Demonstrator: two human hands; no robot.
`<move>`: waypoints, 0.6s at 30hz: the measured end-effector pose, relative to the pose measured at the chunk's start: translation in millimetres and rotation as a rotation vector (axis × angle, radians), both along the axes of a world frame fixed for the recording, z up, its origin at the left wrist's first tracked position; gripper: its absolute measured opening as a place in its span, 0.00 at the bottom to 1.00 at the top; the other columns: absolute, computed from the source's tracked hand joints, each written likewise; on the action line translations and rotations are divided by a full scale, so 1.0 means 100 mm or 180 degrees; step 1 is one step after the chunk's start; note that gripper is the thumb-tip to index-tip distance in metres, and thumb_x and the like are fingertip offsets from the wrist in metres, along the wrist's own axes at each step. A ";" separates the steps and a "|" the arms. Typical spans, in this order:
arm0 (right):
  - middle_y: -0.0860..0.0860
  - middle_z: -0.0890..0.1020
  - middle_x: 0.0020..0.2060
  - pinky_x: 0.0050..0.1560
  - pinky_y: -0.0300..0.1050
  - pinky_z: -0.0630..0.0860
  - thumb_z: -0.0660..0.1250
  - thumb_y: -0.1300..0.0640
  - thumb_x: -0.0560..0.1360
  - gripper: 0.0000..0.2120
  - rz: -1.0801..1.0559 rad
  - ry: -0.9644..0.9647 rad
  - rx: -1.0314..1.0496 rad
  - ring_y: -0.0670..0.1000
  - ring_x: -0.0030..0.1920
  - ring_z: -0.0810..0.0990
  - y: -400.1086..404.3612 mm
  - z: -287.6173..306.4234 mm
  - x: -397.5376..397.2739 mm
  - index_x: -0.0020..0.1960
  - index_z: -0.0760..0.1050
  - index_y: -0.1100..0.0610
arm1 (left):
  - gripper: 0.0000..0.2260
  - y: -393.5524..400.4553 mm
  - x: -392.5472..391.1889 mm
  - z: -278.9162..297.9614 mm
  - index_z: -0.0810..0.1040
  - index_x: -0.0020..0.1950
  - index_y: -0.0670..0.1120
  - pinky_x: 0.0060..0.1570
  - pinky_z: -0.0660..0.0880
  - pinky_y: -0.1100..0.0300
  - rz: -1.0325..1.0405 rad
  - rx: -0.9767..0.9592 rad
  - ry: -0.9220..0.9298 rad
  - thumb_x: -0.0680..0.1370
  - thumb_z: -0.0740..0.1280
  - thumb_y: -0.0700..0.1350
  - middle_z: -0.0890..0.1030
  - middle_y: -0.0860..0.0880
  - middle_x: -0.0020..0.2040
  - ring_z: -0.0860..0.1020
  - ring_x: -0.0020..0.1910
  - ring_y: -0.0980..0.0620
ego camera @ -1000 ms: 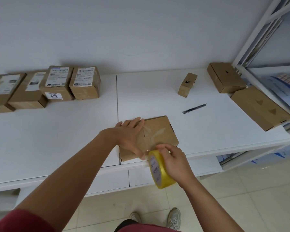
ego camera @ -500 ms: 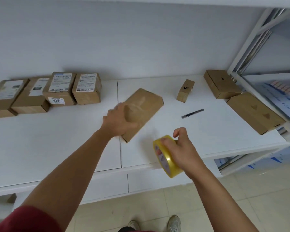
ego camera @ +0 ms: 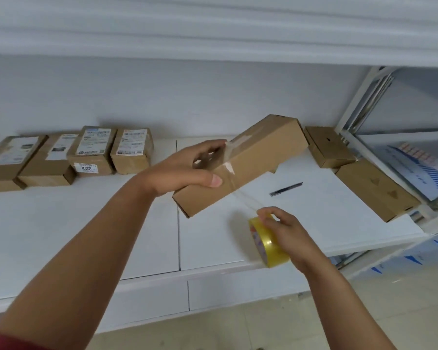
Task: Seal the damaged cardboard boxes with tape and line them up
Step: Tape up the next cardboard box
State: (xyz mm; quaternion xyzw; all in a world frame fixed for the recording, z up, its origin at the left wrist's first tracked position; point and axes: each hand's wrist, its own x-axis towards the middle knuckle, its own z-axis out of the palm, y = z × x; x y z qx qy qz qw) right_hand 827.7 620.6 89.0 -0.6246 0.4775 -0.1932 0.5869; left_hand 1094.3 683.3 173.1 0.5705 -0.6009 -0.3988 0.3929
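Left hand (ego camera: 185, 170): clamped on the near end of a long cardboard box (ego camera: 240, 165), thumb along the side facing the camera, fingers curled over the top edge. Right hand (ego camera: 286, 231): closed round a yellow tape roll (ego camera: 266, 242), fingertips pinching at the roll's top where the strip left it; the hand sat at 5 o'clock from the box, apart from the left hand. Cardboard box: plain brown, oblong, held clear of the white table (ego camera: 86, 223) and tilted, far end raised toward 2 o'clock, near end lowest; a band of clear glossy tape wrapped across it beside the left fingers, with a wrinkled patch on the top face, and a thin clear tape strip (ego camera: 245, 198) ran taut from the box's lower edge down to the roll. No label showed on the visible faces. Dark pen-like tool (ego camera: 285, 189): lying on the table at 3 o'clock from the box's near end; its exact kind could not be told. Two plain brown boxes, one small (ego camera: 329, 147) and one longer (ego camera: 376, 190), rested near the table's right edge at 3 o'clock, beside a white metal rack (ego camera: 352, 109). Four labelled boxes (ego camera: 68, 155) stood side by side in a row against the wall at 9 o'clock, white shipping labels facing up.
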 end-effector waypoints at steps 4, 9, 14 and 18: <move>0.50 0.86 0.43 0.48 0.46 0.74 0.66 0.58 0.79 0.10 -0.0072 -0.0464 0.0017 0.48 0.44 0.85 -0.18 0.12 0.02 0.47 0.83 0.47 | 0.34 0.01 -0.01 -0.04 0.71 0.66 0.62 0.64 0.70 0.64 -0.0217 0.0222 0.0077 0.60 0.73 0.56 0.76 0.59 0.67 0.73 0.67 0.62; 0.51 0.85 0.41 0.41 0.36 0.77 0.65 0.64 0.78 0.13 0.0232 -0.0564 -0.0092 0.47 0.41 0.83 -0.26 0.23 -0.15 0.42 0.85 0.51 | 0.36 -0.03 0.24 -0.24 0.74 0.69 0.53 0.54 0.74 0.60 0.0601 0.0251 0.0313 0.61 0.71 0.59 0.81 0.53 0.59 0.80 0.57 0.56; 0.53 0.86 0.47 0.43 0.37 0.78 0.64 0.62 0.79 0.11 0.1068 -0.0031 0.0065 0.47 0.46 0.84 -0.16 0.28 -0.29 0.47 0.85 0.54 | 0.37 -0.05 0.51 -0.43 0.69 0.69 0.62 0.59 0.74 0.52 0.1508 0.0435 -0.1420 0.60 0.72 0.65 0.74 0.57 0.67 0.73 0.64 0.51; 0.53 0.86 0.47 0.47 0.42 0.80 0.64 0.61 0.79 0.11 0.1148 0.0083 0.0057 0.51 0.48 0.85 -0.14 0.31 -0.27 0.48 0.85 0.52 | 0.48 -0.09 0.57 -0.51 0.59 0.76 0.56 0.69 0.64 0.41 0.1685 0.0462 -0.2018 0.59 0.67 0.71 0.62 0.54 0.76 0.63 0.71 0.42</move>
